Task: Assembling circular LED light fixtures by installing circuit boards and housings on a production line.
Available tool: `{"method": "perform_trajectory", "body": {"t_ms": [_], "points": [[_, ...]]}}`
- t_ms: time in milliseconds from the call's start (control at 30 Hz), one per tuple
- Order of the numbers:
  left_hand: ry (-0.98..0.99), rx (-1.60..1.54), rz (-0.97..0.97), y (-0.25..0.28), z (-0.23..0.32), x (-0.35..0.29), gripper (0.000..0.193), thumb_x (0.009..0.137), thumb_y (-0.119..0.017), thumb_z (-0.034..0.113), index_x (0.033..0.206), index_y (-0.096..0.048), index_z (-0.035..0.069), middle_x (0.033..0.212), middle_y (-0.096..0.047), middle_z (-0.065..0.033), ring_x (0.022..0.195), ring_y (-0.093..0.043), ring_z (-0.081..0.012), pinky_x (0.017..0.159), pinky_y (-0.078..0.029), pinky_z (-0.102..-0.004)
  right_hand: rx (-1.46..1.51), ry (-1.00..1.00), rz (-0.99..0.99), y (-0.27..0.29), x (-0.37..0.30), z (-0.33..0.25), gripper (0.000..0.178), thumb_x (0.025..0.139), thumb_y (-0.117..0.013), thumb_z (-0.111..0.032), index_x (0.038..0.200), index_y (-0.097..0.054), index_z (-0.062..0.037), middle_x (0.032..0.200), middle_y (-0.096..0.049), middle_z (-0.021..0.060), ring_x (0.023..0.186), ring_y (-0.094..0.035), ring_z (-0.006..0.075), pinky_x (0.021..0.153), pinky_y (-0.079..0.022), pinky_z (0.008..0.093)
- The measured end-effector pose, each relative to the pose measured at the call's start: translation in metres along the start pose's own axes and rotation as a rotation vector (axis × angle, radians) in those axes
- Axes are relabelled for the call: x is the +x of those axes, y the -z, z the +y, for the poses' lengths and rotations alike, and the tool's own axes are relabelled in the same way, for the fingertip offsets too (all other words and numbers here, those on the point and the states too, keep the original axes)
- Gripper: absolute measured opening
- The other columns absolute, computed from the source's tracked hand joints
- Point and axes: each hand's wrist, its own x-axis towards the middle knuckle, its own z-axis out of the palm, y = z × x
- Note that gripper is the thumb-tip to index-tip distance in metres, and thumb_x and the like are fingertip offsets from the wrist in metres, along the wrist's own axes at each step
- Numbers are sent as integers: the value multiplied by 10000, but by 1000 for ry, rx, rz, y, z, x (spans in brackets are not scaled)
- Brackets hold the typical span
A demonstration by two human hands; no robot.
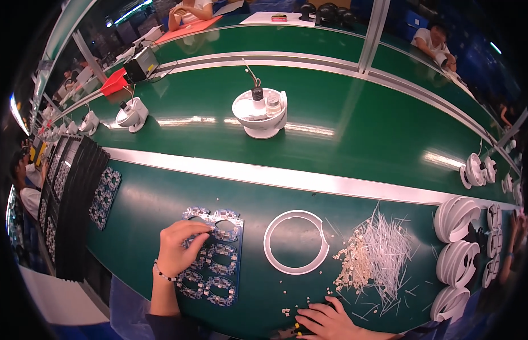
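Observation:
At left of centre, a panel of blue and white ring-shaped circuit boards (224, 247) lies on the green bench. Over its upper part is my left hand (182, 246), thumb and fingers pinched together at a board. Whatever sits between those fingertips is too small to make out. My right hand (329, 322) rests low near the bench's front edge, its fingers curled over a tool with black and yellow handles (298, 328). Most of that tool is hidden. Between the hands and farther back lies a white plastic ring (268, 242).
Right of the ring lie a heap of small cream connectors (353, 262) and thin white strips (389, 249). White rings (458, 263) stack at far right. Black trays (77, 198) and another board panel (105, 198) stand left. A white lamp-like housing (264, 126) sits on the belt behind.

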Motion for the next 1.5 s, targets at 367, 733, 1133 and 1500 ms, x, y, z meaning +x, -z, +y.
{"method": "perform_trajectory", "body": {"t_ms": [367, 733, 1133, 1500], "points": [[-115, 59, 135, 7, -35, 3, 116, 708, -662, -16, 818, -656, 22, 822, -668, -106, 757, -640, -265, 674, -499, -320, -986, -57, 464, 179, 70, 26, 413, 522, -711, -58, 919, -607, -18, 852, -596, 83, 748, -569, 248, 677, -397, 415], [-115, -62, 146, 3, -43, -14, 223, 699, -648, -28, 917, -628, 9, 796, -663, -97, 673, -627, -249, 625, -477, -309, -1272, 25, 100, 235, 337, 177, 332, 629, -753, -345, 890, -665, -159, 878, -596, 8, 940, -528, 181, 778, -395, 342], [-79, -43, 105, -3, -50, -15, 228, 697, -638, -31, 923, -623, -1, 803, -667, -104, 680, -629, -243, 634, -479, -308, -1311, -24, -136, 200, 367, 198, 341, 652, -754, -323, 923, -667, -137, 886, -589, 17, 965, -515, 175, 806, -381, 341], [-51, -49, 90, -5, -50, -12, 202, 701, -635, -26, 901, -624, -4, 797, -668, -107, 679, -628, -252, 632, -480, -309, -1272, -61, -269, 208, 358, 206, 220, 609, -746, -254, 748, -672, -101, 732, -617, 41, 813, -593, 207, 749, -442, 337]]}}
